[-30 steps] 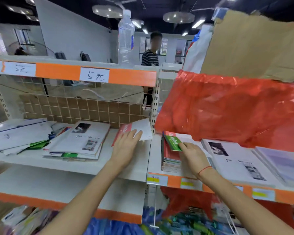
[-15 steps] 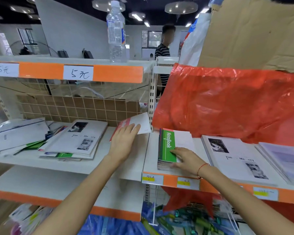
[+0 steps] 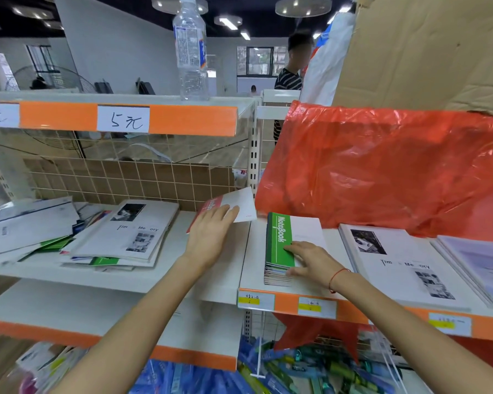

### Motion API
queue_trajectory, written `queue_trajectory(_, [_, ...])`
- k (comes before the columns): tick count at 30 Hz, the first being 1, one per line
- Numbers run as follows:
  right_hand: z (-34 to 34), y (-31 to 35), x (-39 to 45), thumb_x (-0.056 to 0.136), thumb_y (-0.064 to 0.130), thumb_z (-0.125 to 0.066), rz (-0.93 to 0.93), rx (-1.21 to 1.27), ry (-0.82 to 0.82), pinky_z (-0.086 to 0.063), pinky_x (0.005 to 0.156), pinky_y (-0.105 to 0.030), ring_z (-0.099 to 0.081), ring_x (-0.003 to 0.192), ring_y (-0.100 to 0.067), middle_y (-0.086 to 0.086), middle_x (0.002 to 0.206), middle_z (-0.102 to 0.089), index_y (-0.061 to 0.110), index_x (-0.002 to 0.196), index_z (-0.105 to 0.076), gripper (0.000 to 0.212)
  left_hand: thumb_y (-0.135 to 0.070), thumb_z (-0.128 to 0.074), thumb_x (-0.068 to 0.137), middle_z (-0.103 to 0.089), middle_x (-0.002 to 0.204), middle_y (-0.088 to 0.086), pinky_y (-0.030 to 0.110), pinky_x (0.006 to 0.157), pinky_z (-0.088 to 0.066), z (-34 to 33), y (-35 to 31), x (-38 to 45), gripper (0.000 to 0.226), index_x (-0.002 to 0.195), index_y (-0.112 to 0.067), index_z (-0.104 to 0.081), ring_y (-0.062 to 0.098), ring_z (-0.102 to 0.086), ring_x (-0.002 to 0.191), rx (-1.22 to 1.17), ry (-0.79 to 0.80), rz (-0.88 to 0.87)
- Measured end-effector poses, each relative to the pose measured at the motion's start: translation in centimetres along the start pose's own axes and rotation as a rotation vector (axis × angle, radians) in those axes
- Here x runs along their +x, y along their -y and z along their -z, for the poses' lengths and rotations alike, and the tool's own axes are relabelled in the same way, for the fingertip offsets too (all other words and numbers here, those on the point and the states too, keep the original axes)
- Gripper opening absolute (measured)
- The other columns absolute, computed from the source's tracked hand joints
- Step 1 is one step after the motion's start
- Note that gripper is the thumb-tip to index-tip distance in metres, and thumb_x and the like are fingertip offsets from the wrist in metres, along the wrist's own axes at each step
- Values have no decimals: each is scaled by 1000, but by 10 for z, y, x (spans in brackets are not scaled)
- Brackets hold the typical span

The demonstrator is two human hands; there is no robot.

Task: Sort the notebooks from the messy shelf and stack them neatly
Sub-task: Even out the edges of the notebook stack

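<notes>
Notebooks sit in two states on this shelving. The neat pile (image 3: 279,251) stands at the left end of the right-hand shelf (image 3: 353,304), with a green-spined notebook (image 3: 292,237) lying square on top, its spine reading "NoteBook" and the rest of its cover plain white. Below it the pile shows a banded edge of many thin covers in mixed colours, lined up fairly flush.

My right hand (image 3: 308,261) lies across the near corner of that top cover, fingers spread and nearly flat, pressing rather than gripping; I judge it is there to seat the notebook and keep the pile from sliding while I reach away.

My left hand (image 3: 211,234) is out on the left shelf (image 3: 120,281), fingers extended over a red-spined notebook (image 3: 228,207) that is tilted up against the back grid, one corner raised. The fingers rest on its cover; whether the thumb has hooked under its edge I cannot tell. It looks like the next one bound for the pile.

Further left, the messy heap (image 3: 69,237) lies fanned and overlapping, a large white "Time Memory" book (image 3: 134,231) uppermost. A matching large book (image 3: 396,263) lies flat just right of my pile, under red plastic sheeting (image 3: 382,166).
</notes>
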State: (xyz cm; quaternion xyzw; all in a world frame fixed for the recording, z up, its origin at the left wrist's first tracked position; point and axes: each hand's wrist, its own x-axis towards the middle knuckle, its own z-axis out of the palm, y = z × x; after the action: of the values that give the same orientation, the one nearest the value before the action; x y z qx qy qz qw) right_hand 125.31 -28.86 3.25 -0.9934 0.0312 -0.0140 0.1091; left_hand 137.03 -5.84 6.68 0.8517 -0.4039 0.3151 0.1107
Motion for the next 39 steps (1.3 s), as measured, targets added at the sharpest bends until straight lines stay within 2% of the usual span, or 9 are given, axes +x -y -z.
queue_trajectory(4, [0, -2, 0, 83, 56, -58, -2, 1, 19, -31, 107, -40, -35, 133, -21, -4, 144, -41, 16, 141, -40, 73, 16, -74, 52, -68, 102, 17, 39, 68, -55, -2, -1, 3, 61, 109, -5, -67, 36, -67, 86, -16, 8, -21])
queue_trajectory(6, [1, -2, -3, 66, 86, -35, -2, 2, 19, -30, 107, -42, -34, 134, -20, -2, 145, -40, 19, 141, -40, 101, 15, -75, 52, -68, 101, 17, 39, 66, -55, -2, -4, 5, 61, 109, -5, -67, 36, -67, 85, -20, 9, -32])
queue_trajectory(9, [2, -12, -10, 50, 97, -7, -50, 31, -102, -25, 110, -45, -30, 137, -17, 0, 146, -39, 23, 139, -42, 121, 15, -72, 56, -68, 101, 16, 37, 64, -54, -5, -9, 12, 58, 110, -6, -66, 36, -67, 82, -39, -20, -75])
queue_trajectory(13, [16, -34, -29, 69, 89, -10, -119, 67, -251, -24, 112, -46, -35, 135, -20, -6, 144, -44, 18, 133, -50, 104, 0, -41, 70, -69, 97, 13, 35, 62, -54, -10, -30, 34, 46, 108, -7, -67, 33, -67, 79, -58, -78, -155])
queue_trajectory(17, [18, -54, -54, 94, 45, -47, -183, 26, -380, -18, 113, -45, -36, 135, -24, -11, 143, -44, 11, 129, -56, 49, 4, -60, 62, -69, 98, 8, 31, 63, -51, -23, -69, 52, 49, 108, -12, -65, 28, -66, 78, -40, -108, -249])
queue_trajectory(21, [17, -64, -72, 96, 34, -50, -253, 33, -407, -22, 111, -44, -38, 134, -28, -17, 140, -46, 5, 124, -59, 42, -1, -29, 64, -67, 85, 7, 31, 59, -50, -41, -108, 47, 49, 108, -14, -47, 27, -63, 69, -56, -64, -320])
queue_trajectory(25, [14, -69, -80, 89, 46, -43, -289, 69, -410, -27, 107, -45, -46, 126, -35, -21, 135, -50, 2, 118, -63, 57, -3, -43, 64, -63, 69, 5, 33, 63, -51, -56, -125, 29, 42, 99, -13, -65, 27, -62, 65, 29, 22, -385])
queue_trajectory(30, [12, -67, -80, 86, 49, -39, -287, 74, -399, -24, 107, -45, -45, 127, -34, -21, 134, -51, 2, 116, -64, 61, -35, -36, 89, -57, 121, 9, 53, 105, -25, -51, -122, 19, 43, 125, -13, -49, 31, -43, 121, -31, 495, -265])
queue_trajectory(39, [9, -58, -75, 87, 46, -38, -248, 56, -371, -21, 111, -53, -42, 131, -29, -18, 138, -48, 7, 122, -60, 57, -47, -38, 97, -36, 146, -1, 58, 106, -21, -51, -105, 18, 49, 141, -26, -38, 23, -26, 132, -241, 644, -220])
